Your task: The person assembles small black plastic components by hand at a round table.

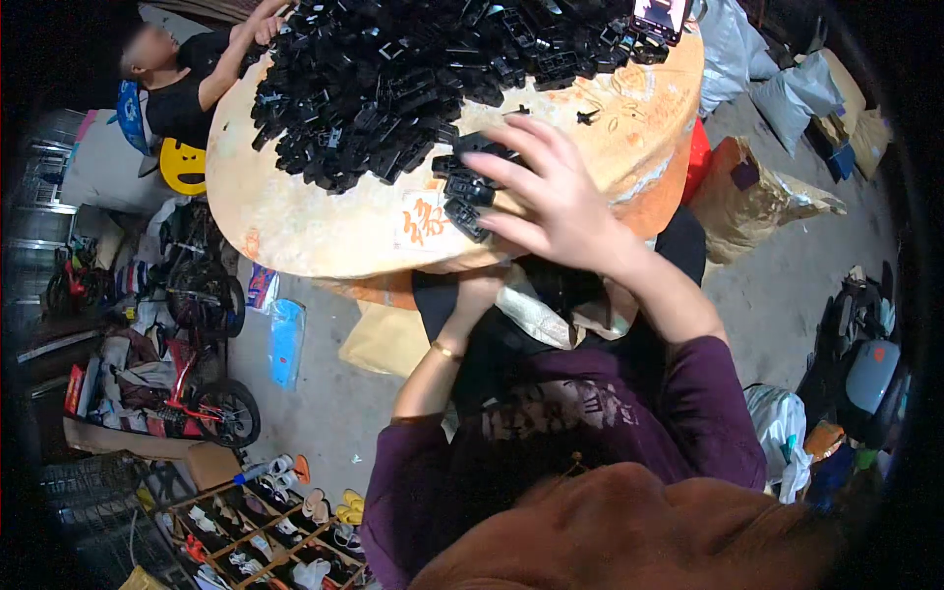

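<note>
My right hand (558, 202) reaches over the near part of the round table (285, 231) with its fingers spread. Just beside and under its fingertips lies a small group of black plastic parts (467, 192), apart from the main heap. Whether the fingertips touch them is hard to tell. Below the table's near edge is my left hand (480, 287), a bracelet on its wrist; its fingers are hidden beneath the tabletop. A large heap of black plastic parts (393, 84) covers the far side of the table.
Across the table at the far left sits another person (182, 88), arm at the heap. A lit phone (659, 15) stands at the far right. A brown sack (752, 202), white sacks (723, 54), a small bicycle (192, 388) and a shoe rack (265, 531) stand around on the floor.
</note>
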`<state>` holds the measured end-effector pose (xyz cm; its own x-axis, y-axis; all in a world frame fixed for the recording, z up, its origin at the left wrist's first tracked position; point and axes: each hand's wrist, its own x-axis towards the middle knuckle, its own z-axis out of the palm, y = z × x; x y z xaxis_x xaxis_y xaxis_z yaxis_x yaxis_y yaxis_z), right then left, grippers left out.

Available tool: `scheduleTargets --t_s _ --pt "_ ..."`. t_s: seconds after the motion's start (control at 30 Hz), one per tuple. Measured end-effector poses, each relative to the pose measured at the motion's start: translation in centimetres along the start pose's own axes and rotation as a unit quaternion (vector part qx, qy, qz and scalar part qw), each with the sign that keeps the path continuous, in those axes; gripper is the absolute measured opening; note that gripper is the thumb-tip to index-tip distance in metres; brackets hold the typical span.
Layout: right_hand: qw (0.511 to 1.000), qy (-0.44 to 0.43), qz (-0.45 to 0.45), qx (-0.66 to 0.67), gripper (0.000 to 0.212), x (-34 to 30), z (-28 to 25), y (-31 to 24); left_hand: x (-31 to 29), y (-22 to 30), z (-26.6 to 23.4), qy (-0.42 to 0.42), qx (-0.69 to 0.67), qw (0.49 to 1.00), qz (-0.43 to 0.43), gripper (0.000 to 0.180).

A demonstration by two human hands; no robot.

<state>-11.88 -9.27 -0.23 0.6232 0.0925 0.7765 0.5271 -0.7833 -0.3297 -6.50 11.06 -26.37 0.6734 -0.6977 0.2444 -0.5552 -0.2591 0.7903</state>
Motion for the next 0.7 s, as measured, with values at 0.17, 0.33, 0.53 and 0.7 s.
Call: scheduleTargets --t_s 0.17,0.33,0.53,0.7 --pt "0.990 -0.125 0.037 -0.047 0.056 0.7 3.2 2.2 -0.5 6.0 -0.9 0.026 -0.036 0.992 -0.117 0.022" --pt "0.972 -0.191 0.106 -0.090 0.043 1.7 1.8 1.0 -4.2 6.0 -3.9 0.029 0.124 0.976 -0.176 0.014" --pt "0.980 -0.165 0.086 -0.067 0.044 -0.5 -0.7 1.2 -4.7 6.4 -4.1 0.007 0.107 0.968 -0.227 0.016" --pt "0.987 -0.148 0.043 -0.048 0.042 -4.6 -2.8 -2.0 -4.7 7.0 -4.5 -0.054 0.138 0.957 -0.250 0.024"
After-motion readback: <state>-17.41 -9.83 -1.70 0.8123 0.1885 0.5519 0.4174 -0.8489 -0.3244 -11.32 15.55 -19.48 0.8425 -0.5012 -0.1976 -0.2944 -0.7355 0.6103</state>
